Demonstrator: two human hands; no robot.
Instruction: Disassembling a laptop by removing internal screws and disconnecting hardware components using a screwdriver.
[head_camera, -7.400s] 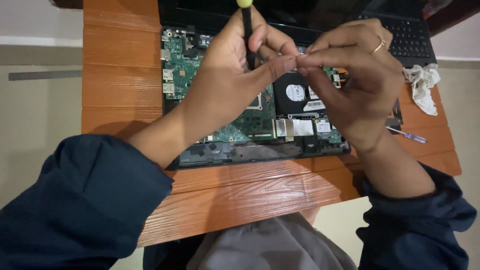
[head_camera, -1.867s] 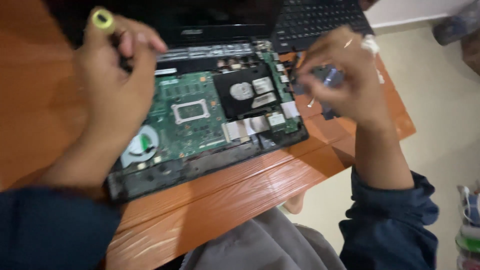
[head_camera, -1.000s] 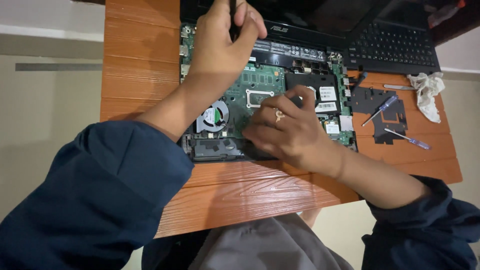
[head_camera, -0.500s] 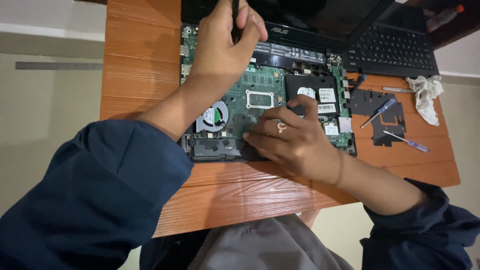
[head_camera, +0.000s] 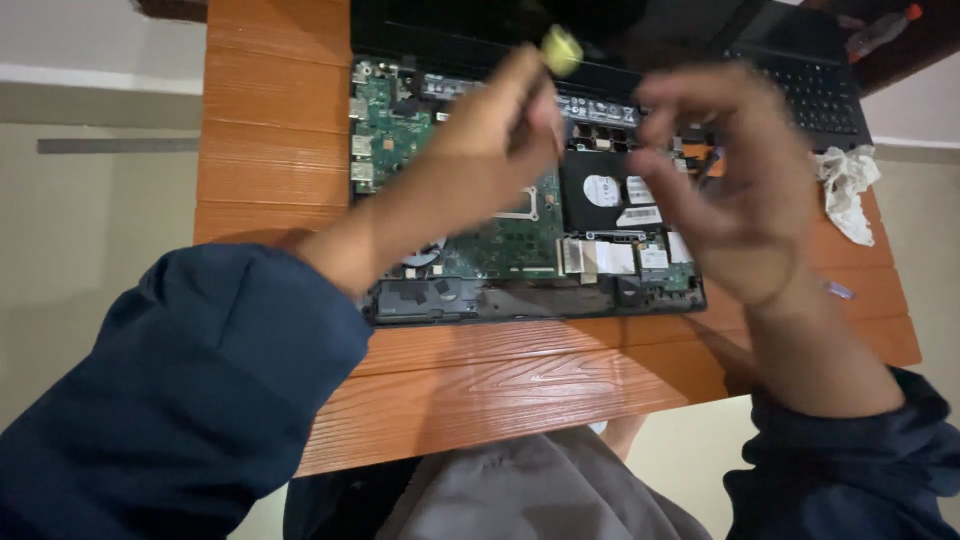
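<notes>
Our left hand (head_camera: 480, 150) is raised and blurred, fingers curled in a closed grip, forearm reaching forward from a dark blue sleeve. Our right hand (head_camera: 735, 190) hovers beside it, fingers spread and bent, holding nothing, wrist angled inward.

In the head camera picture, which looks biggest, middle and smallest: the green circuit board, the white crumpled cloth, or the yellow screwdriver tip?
1. green circuit board, partly hidden
2. white crumpled cloth
3. yellow screwdriver tip, blurred and nearer the camera

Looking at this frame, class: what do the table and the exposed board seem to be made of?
Table: seemingly wood or wood-look laminate, orange-brown, with visible grain lines and plank grooves. Exposed board: green circuit board, probably resin laminate, matte, dotted with small metallic parts.
</notes>
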